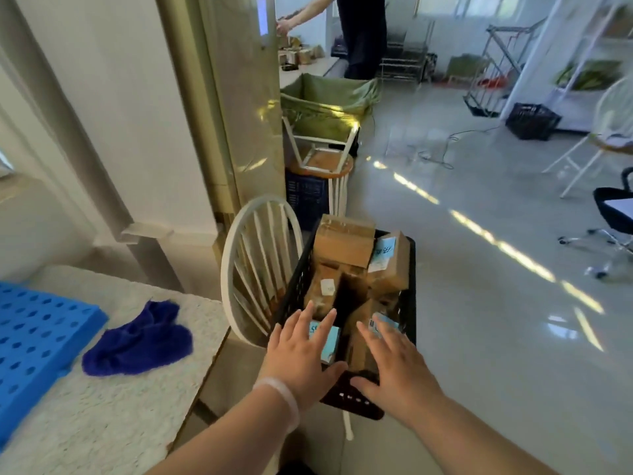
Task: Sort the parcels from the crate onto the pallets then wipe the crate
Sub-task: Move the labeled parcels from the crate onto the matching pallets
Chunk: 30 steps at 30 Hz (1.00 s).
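A black plastic crate (294, 286) stands on a white chair and holds several brown cardboard parcels (342, 246), some with pale blue labels. My left hand (301, 351) hovers over the crate's near left corner with fingers straight and spread, above a blue-labelled parcel (330, 341). Over the near right part of the crate my right hand (394, 358) is spread the same way and holds nothing. A blue perforated pallet (34, 334) lies on the white table at the left. Beside it lies a crumpled dark blue cloth (137, 344).
The white spindle-back chair (253, 265) sits between the table (113, 416) and the crate. Behind it stand a stool (325, 166) on a dark bin and a green-lined cart (325, 101). A person (359, 32) works at the far counter. A black office chair (613, 214) is at right.
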Tool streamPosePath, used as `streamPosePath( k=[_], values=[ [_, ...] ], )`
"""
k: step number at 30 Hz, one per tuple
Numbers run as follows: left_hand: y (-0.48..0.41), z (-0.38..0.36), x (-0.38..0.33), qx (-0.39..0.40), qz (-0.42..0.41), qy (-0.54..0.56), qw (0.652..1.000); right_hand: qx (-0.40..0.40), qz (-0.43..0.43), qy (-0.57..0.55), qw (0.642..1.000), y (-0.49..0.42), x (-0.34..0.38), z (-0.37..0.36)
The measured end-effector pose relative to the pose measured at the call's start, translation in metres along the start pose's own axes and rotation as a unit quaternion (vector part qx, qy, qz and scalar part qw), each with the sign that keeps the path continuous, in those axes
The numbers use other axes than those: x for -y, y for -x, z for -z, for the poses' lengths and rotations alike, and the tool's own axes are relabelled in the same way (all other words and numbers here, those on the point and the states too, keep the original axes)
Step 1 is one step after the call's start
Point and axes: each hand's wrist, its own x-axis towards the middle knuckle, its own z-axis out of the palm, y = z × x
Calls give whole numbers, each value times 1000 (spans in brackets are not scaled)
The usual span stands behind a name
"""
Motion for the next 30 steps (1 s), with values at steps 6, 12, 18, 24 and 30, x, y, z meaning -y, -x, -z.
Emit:
streamPosePath(
  k=[6,12,18,24,30],
  values=[
    [-114,22,31,23,-8,27,999,-13,-61,-44,997,-101,-1,32],
    [-237,40,62,75,9,53,996,-15,-141,-84,986,-205,-14,55],
    [-336,24,71,125,54,144,980,-1,-206,-111,972,-290,-34,49],
    [-395,-3,71,150,97,186,966,-13,-265,-159,951,-359,-50,41],
    [-420,-21,80,168,132,262,941,1,-317,-244,916,-399,-68,34]
  ],
)
